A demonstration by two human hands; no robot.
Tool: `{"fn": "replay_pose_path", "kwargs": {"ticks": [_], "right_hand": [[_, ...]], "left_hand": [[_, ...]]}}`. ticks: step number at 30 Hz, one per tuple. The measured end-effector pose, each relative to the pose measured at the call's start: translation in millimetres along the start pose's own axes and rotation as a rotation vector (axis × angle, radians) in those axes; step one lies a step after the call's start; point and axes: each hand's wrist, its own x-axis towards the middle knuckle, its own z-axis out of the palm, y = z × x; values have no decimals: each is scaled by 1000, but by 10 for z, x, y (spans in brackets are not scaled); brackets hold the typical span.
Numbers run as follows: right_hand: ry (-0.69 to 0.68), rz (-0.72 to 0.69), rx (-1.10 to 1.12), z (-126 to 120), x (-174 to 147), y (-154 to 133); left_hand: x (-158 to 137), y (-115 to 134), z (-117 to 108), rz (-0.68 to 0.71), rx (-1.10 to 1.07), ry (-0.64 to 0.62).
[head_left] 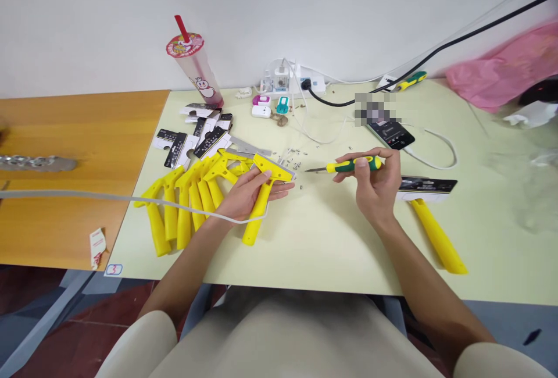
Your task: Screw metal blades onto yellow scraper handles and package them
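1. Held over the pale table (322, 244), near the middle of the view: a yellow scraper (263, 193), head turned up and away, handle slanting down toward the body.
2. Grasping that scraper with the left hand (244, 196), thumb across the neck, fingers spread underneath.
3. Grasping a green-and-yellow screwdriver (354, 165) with the right hand (378, 183), shaft pointing left, tip near the scraper's head but apart from it.
4. Scattered just beyond the tip and the scraper: small screws (296, 165).
5. Left of the left hand, bunched side by side: more yellow handles (183, 215).
6. Behind those, in a loose heap: black-and-white cards (213, 143).
7. Crossing in front of the handles and the held scraper: a grey cord (108, 196).
8. Right of the right hand, lying flat: another yellow handle (438, 238), with a card at its upper end.
9. Farther back: a phone (394, 134) with a white cable, a power strip (317, 84) by the wall, a second screwdriver (412, 81).
10. At the back left, tilted in view: a cup (198, 72) with a red straw.
11. At the far right: a pink bag (505, 67).
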Motion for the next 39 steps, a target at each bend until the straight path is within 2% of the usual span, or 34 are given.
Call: {"fn": "replay_pose_path", "kwargs": {"ticks": [10, 17, 23, 36, 39], "right_hand": [[159, -63, 126, 105, -30, -174], [1, 5, 201, 300, -88, -342], [-92, -26, 254, 436, -98, -395], [-148, -51, 216, 486, -131, -301], [-167, -104, 197, 470, -133, -286]], "left_hand": [[20, -57, -60, -22, 60, -57], [20, -73, -70, -33, 88, -62], [3, -96, -60, -21, 82, -105], [-6, -105, -38, -29, 65, -144], [-15, -96, -18, -34, 43, -149]]}}
